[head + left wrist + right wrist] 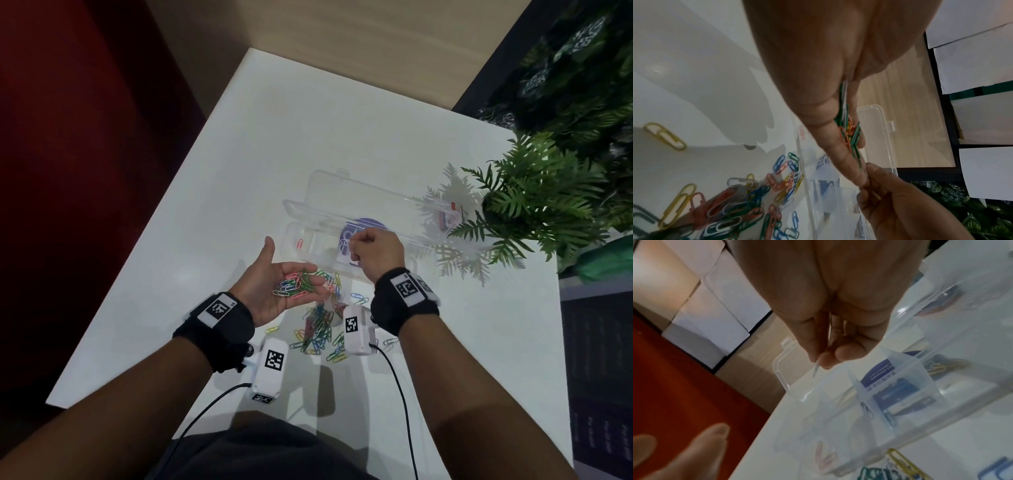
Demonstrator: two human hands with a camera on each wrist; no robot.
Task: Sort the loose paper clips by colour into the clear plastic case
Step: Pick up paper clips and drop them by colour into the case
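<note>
the head view looks steeply down from above onto the white table (376, 144). each wrist view sits close under its palm, facing along the fingers. all three share the clear case (342, 202) (877, 123) (900, 410).

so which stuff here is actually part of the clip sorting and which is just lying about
Part of the job:
- clear case
- loose clip pile
- clips in left hand
- pale clip pinched by right hand

Just lying about:
- fern
- white table

Multicoloured paper clips (317, 329), clear case (308, 219), white table (274, 137), green plant (534, 192)
</note>
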